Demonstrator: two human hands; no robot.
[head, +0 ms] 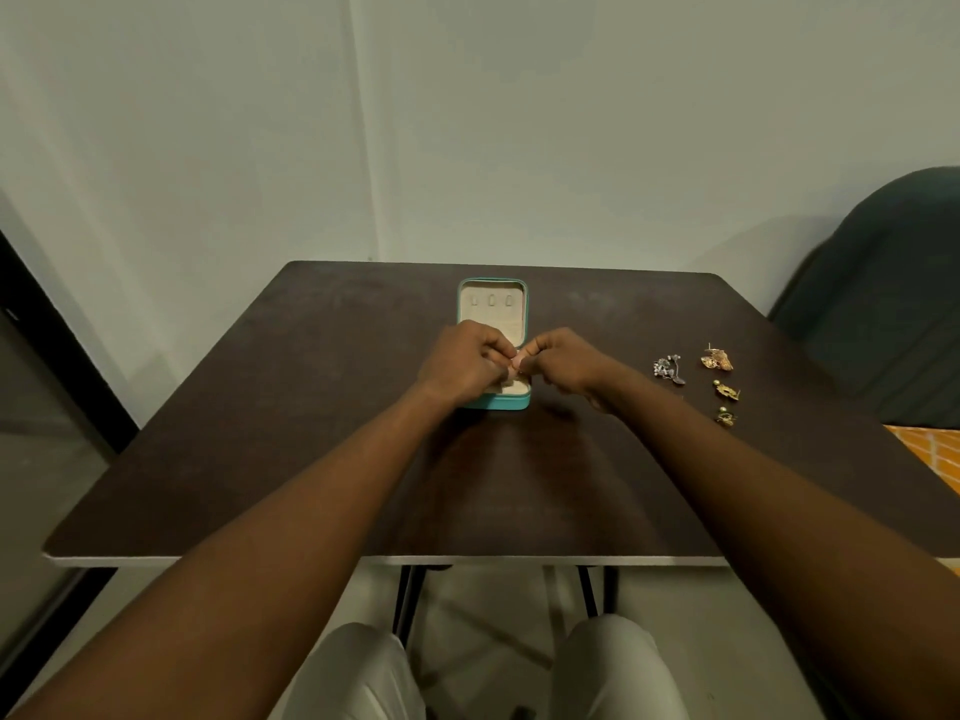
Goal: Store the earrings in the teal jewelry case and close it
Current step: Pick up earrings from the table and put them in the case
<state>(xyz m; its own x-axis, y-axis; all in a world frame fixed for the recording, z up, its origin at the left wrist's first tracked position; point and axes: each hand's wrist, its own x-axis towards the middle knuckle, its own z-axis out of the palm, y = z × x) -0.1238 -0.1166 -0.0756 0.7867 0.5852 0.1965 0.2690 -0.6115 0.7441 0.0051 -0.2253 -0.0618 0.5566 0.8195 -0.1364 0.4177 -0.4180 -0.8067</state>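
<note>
- One head-worn wide-angle cam, above the near edge of the table (260, 485), facing forward and down.
- Close range: teal jewelry case (492, 309) roughly centre-frame, wall (467, 122) fills the top, knees (613, 667) at the bottom.

Jewelry case (500, 403): teal outside, cream lining in lid and tray. Tabletop (311, 459): dark brown, faint speckled grain, pale grey front edge. Silver earring (669, 368): silver-grey with darker bits. Far gold earring (717, 360): warm gold, openwork pattern. Middle gold earring (726, 391) and near gold earring (725, 417): yellow-gold with a greenish tint, pale bead on each. Wall (519, 122): plain pale grey-green. Chair (893, 304): dark green-grey. Fabric (930, 454) at right edge: orange, thin lighter grid lines. Trousers (358, 678): off-white. Table legs (587, 589): black.
</note>
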